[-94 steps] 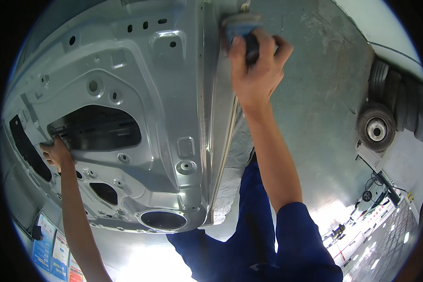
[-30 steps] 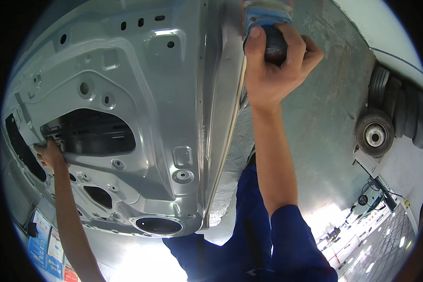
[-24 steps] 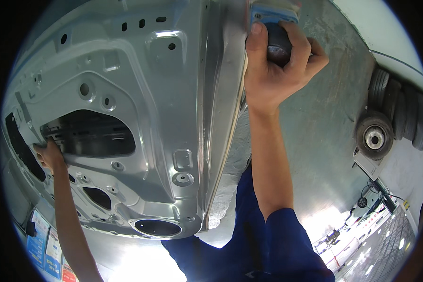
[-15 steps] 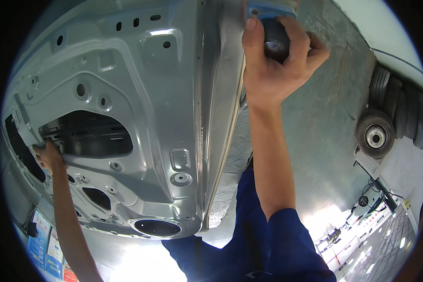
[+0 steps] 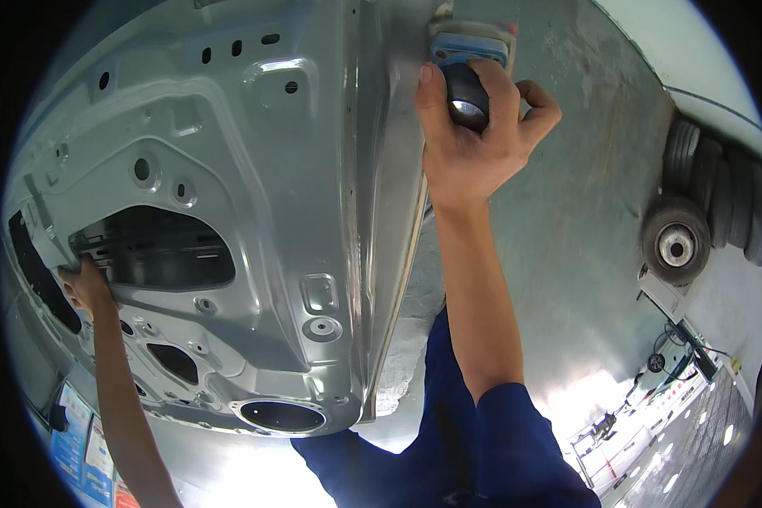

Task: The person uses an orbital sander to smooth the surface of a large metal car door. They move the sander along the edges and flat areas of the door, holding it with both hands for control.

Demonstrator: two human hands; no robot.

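Observation:
A bare grey car door [image 5: 288,212] with cut-outs and stamped holes stands on edge in front of me. At its left, my left hand [image 5: 87,286] is closed around the metal strip between two openings; part of its fingers is hidden behind the metal. My right hand [image 5: 481,152] wraps the round black knob of a hand sanding block [image 5: 467,51] with a blue base. That block is up by the outer side of the door's long edge; whether its face touches the metal cannot be made out.
Several tyres [image 5: 724,190] stand by the wall at the right, with a wheel [image 5: 676,245] in front of them. Blue and white posters [image 5: 76,449] hang at the lower left. A black-and-white stand with cables [image 5: 694,351] is at the lower right.
My right hand has moved slightly left and back toward me with the sanding block, so more of the blue base shows. My left hand keeps its hold on the door.

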